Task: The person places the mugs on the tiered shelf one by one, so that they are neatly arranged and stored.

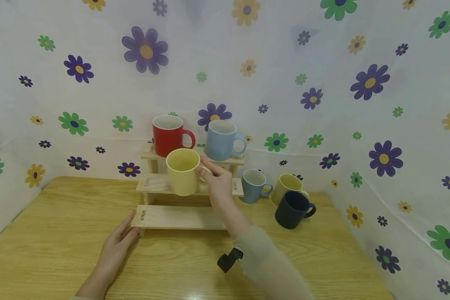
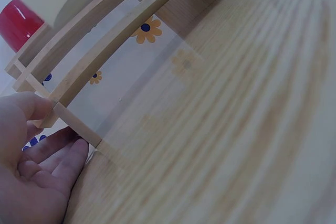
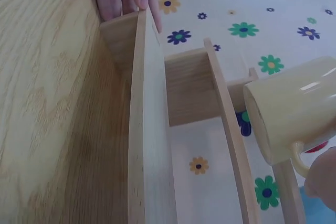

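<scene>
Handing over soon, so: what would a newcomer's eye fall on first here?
Likely the red mug, left of the light blue mug on the top tier of the wooden stand. Next, the pale yellow mug, held in the right grip, in front of that tier. Then the navy mug, on the table right of the stand.

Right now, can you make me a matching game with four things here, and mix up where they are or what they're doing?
Things:
1. red mug
2. navy mug
3. left hand
4. right hand

Matches:
A. holding a yellow mug
B. standing on the table
C. at one end of the lowest step
D. on the top step

Pairs: 1-D, 2-B, 3-C, 4-A
</scene>
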Available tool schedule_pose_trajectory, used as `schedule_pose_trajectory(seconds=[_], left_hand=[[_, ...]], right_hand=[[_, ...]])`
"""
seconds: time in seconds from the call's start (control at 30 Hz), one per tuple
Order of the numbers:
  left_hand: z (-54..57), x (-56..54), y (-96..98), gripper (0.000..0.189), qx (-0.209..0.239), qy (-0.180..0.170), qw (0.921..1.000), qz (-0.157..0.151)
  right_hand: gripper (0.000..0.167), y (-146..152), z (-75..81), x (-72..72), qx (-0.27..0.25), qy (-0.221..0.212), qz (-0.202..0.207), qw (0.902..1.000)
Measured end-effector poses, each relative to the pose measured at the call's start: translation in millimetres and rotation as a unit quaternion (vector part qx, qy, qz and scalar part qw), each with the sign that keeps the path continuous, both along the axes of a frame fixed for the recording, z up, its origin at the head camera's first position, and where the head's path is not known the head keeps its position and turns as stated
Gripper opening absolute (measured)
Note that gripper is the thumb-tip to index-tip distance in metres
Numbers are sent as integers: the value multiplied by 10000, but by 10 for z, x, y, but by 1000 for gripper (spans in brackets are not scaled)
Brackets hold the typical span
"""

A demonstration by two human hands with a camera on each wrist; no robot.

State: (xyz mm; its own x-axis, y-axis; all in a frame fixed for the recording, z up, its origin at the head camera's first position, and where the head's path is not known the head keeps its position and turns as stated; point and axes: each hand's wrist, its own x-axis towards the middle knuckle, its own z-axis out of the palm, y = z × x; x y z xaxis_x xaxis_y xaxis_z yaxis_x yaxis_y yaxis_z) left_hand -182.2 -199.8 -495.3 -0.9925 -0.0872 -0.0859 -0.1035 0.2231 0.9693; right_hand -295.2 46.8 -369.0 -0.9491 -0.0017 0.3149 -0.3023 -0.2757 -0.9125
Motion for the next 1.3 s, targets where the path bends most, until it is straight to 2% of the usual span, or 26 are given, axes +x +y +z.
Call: schedule_pose_trajectory(seconds=[0.3,0.57,0.93,1.3], left_hand=[[-9,-3,-12,68,20,90,10000,-21],[7,4,-5,68,74,21,10000,-58],[10,15,-1,68,-31,-17,10000,-4],[4,2,0,70,45,62,10000,0]], right_hand=[[34,-346,12,-104,-73,-51,256,9996],[32,-511,11,-153,36,-435,229,9988],[30,-545,-43,-198,155,-603,286,9977],[33,-504,-147,-232,-99,-337,377,9987]])
